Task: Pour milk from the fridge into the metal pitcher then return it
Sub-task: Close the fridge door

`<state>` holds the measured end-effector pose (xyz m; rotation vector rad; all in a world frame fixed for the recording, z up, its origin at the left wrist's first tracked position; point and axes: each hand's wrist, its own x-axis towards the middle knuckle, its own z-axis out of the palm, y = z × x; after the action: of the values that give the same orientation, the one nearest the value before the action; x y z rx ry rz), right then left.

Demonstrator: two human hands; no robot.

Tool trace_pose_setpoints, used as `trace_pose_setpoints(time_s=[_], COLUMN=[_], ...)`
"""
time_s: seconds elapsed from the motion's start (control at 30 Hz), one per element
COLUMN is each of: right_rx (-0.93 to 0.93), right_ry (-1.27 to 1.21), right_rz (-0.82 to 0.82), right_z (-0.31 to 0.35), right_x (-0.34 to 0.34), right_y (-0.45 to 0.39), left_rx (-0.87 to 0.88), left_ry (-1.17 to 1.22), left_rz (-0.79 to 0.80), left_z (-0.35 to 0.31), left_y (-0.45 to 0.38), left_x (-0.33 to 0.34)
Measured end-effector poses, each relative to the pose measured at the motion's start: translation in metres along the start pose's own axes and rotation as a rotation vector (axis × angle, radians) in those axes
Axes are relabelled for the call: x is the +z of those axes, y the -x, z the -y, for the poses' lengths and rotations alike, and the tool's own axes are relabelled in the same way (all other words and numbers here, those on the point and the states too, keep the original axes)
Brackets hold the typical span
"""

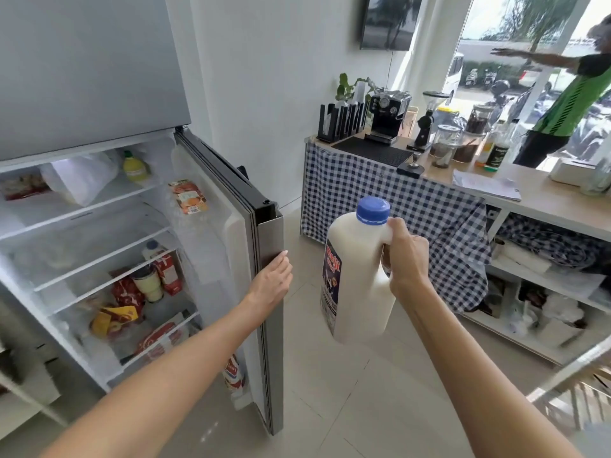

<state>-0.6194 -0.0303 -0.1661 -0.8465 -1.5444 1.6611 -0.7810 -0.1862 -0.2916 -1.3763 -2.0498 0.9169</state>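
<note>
My right hand (405,259) grips the handle of a large white milk jug (355,279) with a blue cap, held upright in the air over the floor, right of the fridge. The fridge (99,226) stands open on the left, its shelves holding food packs and bottles. My left hand (272,280) lies flat with fingers extended against the outer edge of the open fridge door (269,325). No metal pitcher is visible in this view.
A counter (545,206) with a blue checked cloth (380,196) stands to the right, carrying an espresso machine (388,114), a grinder, jars and bottles. Open shelves sit below it. A person in a green shirt (568,104) stands at the window beyond the counter.
</note>
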Motion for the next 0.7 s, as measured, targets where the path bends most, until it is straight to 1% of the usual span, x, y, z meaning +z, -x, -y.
trace_pose_setpoints(time_s=[0.17, 0.3, 0.47, 0.53, 0.7], right_rx=[0.031, 0.061, 0.072, 0.070, 0.061], right_ry=[0.021, 0.013, 0.023, 0.022, 0.014], right_rz=[0.092, 0.171, 0.249, 0.284, 0.356], right_z=[-0.012, -0.020, -0.025, -0.024, -0.020], right_x=[0.014, 0.034, 0.068, 0.085, 0.134], right_y=[0.031, 0.052, 0.073, 0.080, 0.094], left_rx=[-0.068, -0.159, -0.218, -0.284, -0.520], left_ry=[0.037, 0.003, -0.026, -0.042, -0.014], left_rz=[-0.051, -0.023, 0.004, 0.030, 0.057], left_z=[0.014, 0.030, 0.057, 0.067, 0.103], left_y=[0.058, 0.100, 0.151, 0.169, 0.205], left_x=[0.008, 0.018, 0.026, 0.031, 0.050])
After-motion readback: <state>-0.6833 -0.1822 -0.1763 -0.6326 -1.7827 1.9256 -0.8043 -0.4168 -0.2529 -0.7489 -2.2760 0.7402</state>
